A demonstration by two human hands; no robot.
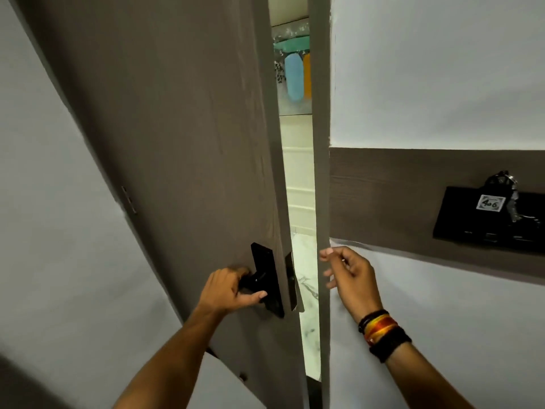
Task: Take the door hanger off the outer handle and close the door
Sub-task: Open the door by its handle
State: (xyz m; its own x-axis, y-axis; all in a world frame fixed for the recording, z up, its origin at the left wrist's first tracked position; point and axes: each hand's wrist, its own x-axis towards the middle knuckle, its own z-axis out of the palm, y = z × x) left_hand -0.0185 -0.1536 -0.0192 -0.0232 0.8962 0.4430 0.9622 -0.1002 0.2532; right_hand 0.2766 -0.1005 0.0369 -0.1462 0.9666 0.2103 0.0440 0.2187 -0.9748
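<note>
door (182, 143) is ajar; my left hand (228, 290) grips its handle (253, 283). right hand (351, 273), fingers loosely apart, empty beside the frame (321, 172). hanger unseen. fingers could get pinched if i pull now.

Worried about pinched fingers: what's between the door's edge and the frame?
Head view: only an open gap between door and frame; right hand is beside the frame, outside it.

My left hand (228, 290) grips the black inner handle (253, 283) of the grey door (177, 143), which stands narrowly ajar, while my right hand (349, 276) hovers loosely curled beside the door frame (321, 172).
</note>
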